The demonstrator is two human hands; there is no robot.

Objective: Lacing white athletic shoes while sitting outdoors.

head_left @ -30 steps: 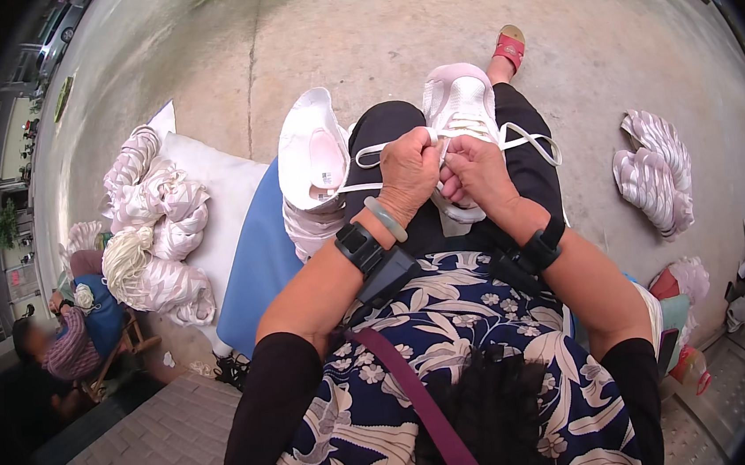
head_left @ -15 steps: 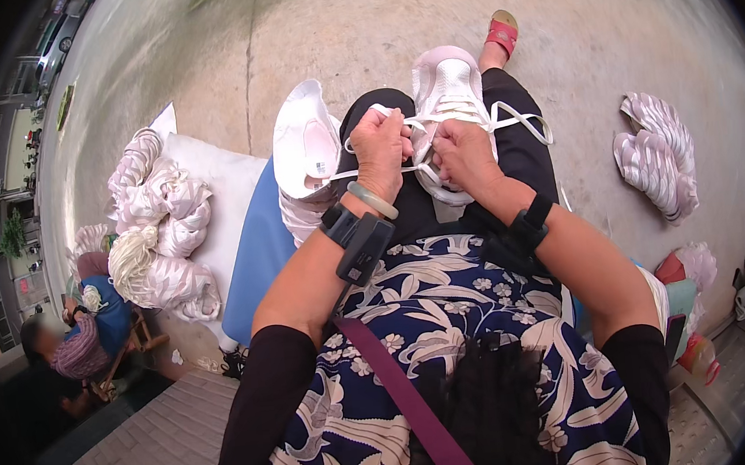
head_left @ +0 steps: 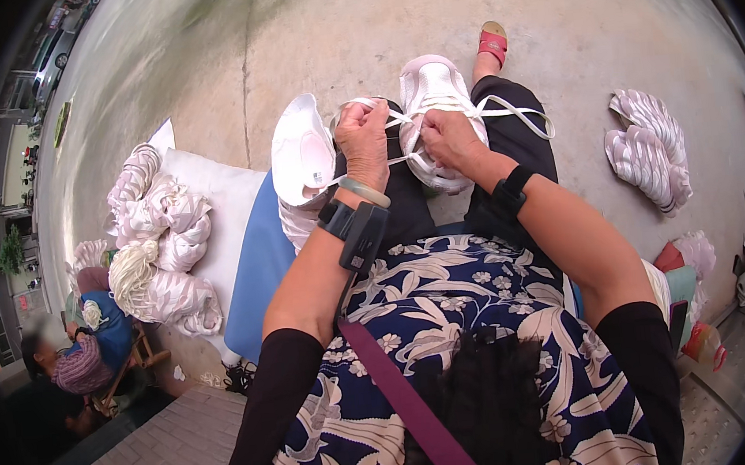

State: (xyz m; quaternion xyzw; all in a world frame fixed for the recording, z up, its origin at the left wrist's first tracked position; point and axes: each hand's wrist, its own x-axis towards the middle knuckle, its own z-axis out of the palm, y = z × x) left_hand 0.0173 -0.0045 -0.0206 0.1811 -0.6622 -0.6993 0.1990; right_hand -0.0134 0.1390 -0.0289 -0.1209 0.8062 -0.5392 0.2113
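Note:
A pale pink and white sneaker (head_left: 432, 81) rests on my lap, toe pointing away from me, partly laced. My left hand (head_left: 363, 145) is closed around a white shoelace (head_left: 513, 114), just left of the sneaker. Against the sneaker's lacing my right hand (head_left: 453, 144) is closed, its fingertips pinching at the lace; the exact grip is partly hidden. One lace loop hangs out to the right over my dark trousers. Beside my left knee stands a stack of white shoe pieces (head_left: 302, 154), the top one showing its inside.
Bundles of pinkish-white shoe uppers (head_left: 158, 216) and cream laces (head_left: 134, 267) lie on a white sheet (head_left: 231, 187) at left. Another bundle (head_left: 649, 155) lies on the floor at right. A co-worker (head_left: 90, 346) sits at far left. Bags (head_left: 697, 293) stand at lower right.
The sneaker has shifted slightly left on my lap. My left hand has moved a little left, drawing the lace, and my right hand has turned over the lacing.

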